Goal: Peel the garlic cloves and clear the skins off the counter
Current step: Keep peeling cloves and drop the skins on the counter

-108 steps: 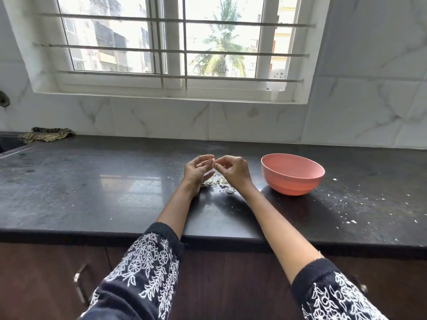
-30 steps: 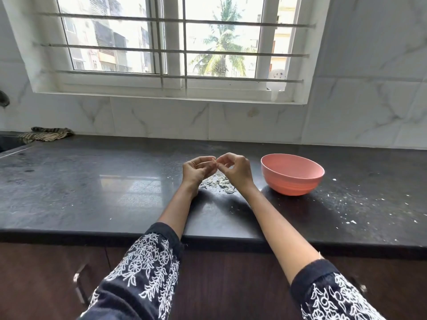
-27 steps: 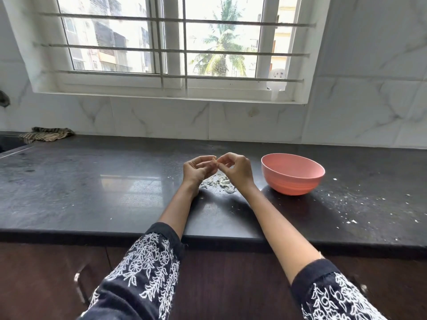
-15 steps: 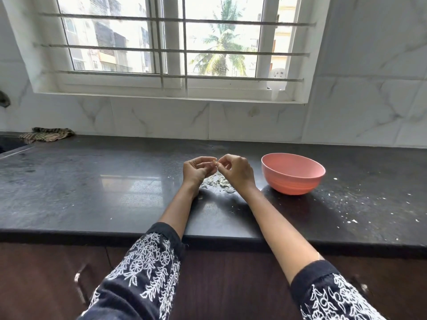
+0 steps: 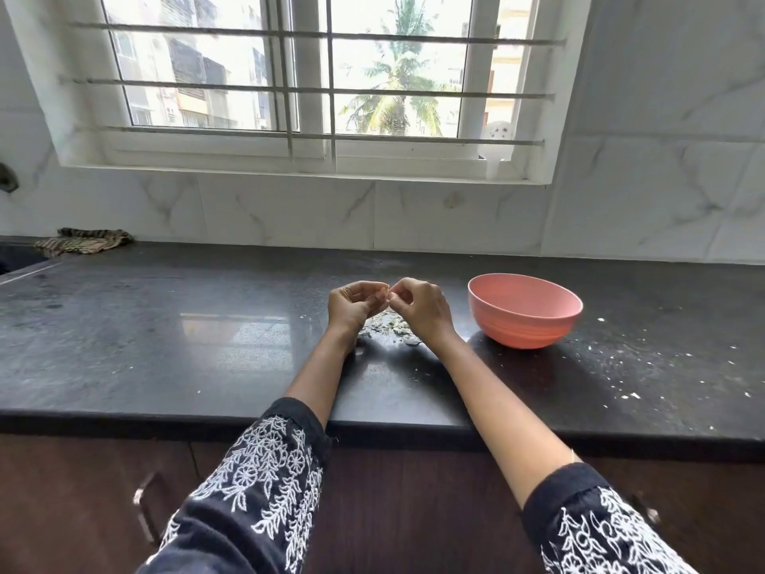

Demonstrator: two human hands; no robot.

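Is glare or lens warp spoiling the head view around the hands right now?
Head view: the window is blown out and mirrors as a bright patch on the counter, left of the hands; wide-angle bend slants the window frame; the clove between left hand and right hand is too small to resolve.

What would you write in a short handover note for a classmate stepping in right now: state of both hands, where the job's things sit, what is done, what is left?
Left hand: fingers curled, pinching a small garlic clove at chest of the work area.
Right hand: fingertips pinching the same clove, peeling it.
Loose skins lie in a pile on the counter under the hands; more flecks are scattered right of the pink bowl. The bowl's contents are hidden.
Done: some peeling, judging by the pile.
Left: finish this clove, then clear the skins.
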